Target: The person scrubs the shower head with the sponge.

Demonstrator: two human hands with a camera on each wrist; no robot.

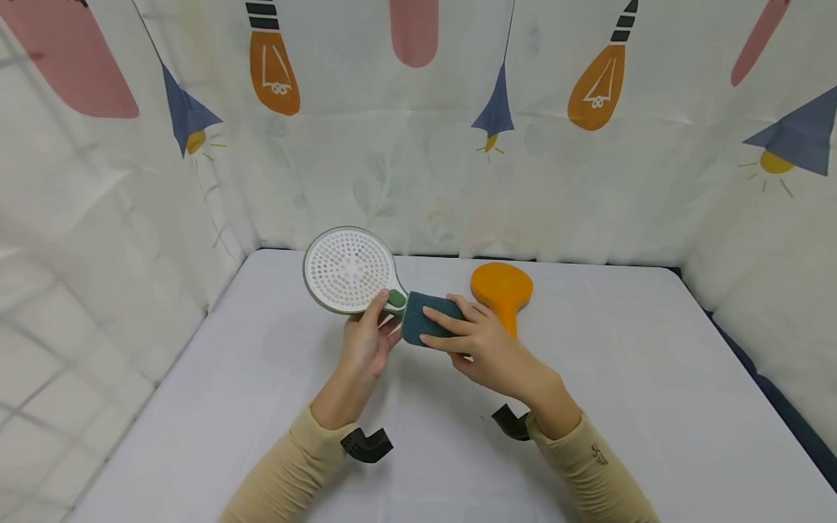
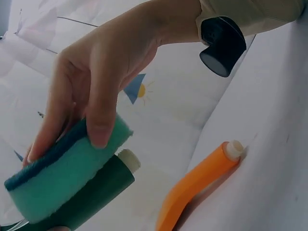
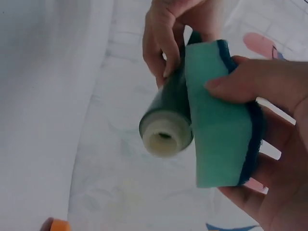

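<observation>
Green plastic is what we grip: our left hand [image 1: 366,345] curls round the dark handle [image 3: 166,115] of a shower head [image 1: 349,269], thumb up by its neck. The white disc faces us, raised above the table [image 1: 654,378]; the handle's long axis runs from the disc toward our right hand [image 1: 487,347]. That hand pinches a sponge [image 1: 428,317], fingers on its dark side and thumb on the teal, laid flat along the handle and touching it. An orange shower head [image 1: 502,288] lies just behind. From the head view the handle is nearly all hidden by sponge and fingers; its open end shows only from the right wrist.
</observation>
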